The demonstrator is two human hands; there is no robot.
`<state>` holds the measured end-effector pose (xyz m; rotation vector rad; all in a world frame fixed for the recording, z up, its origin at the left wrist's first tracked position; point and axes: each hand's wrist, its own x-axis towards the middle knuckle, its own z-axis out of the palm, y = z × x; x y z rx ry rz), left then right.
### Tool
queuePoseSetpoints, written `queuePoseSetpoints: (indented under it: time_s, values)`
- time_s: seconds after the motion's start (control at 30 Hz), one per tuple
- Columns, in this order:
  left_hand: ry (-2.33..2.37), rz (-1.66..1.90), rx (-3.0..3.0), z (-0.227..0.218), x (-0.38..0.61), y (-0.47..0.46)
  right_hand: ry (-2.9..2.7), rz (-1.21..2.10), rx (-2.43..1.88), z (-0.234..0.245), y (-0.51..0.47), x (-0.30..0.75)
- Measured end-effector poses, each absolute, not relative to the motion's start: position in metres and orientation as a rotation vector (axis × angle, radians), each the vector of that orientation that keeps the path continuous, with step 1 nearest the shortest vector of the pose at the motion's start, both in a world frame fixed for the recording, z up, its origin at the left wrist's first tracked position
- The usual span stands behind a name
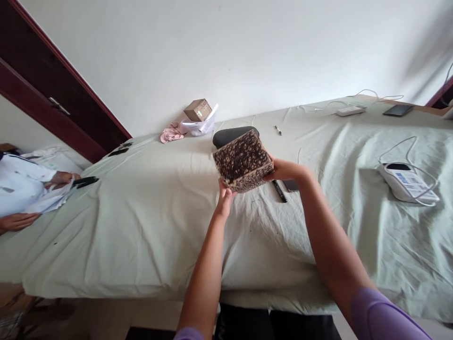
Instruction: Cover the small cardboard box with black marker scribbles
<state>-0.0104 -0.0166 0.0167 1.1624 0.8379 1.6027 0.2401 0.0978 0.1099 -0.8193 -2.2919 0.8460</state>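
Note:
A box (242, 160) with a dark brown and tan speckled pattern is held up over the cloth-covered table, tilted toward me. My left hand (224, 197) grips its lower left corner, thumb on the near side. At the right end, my right hand (283, 168) is closed on the box's edge, with most of its fingers hidden behind it. Directly behind the box lies a dark grey rounded case (230, 137), partly covered by it. Below my right hand are a black marker (280, 191) and a dark flat object (290, 185), partly hidden by my wrist.
A small cardboard box (198, 110) rests on a plastic tub (203, 126) beside a pink cloth (172, 132). A white device with a cable (406, 184) sits right, a power strip (350, 111) behind it. At left, another person's hands (21, 221) hold papers.

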Motion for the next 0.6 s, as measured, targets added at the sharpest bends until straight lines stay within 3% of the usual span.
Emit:
queuePoseSetpoints:
  time_s: [0.17,0.4,0.6]
  values:
    - [0.801,1.739,0.961,0.024,-0.001,-0.019,-2.380,0.828,-0.708,0.108,0.099,0.233]
    - [1.089,1.874,0.805,0.028,0.011,-0.016,-2.453,0.710,-0.711,0.110,0.098,0.229]
    - [0.974,1.911,0.890,0.024,0.010,-0.013,-2.463,0.685,-0.811,0.112,0.099,0.228]
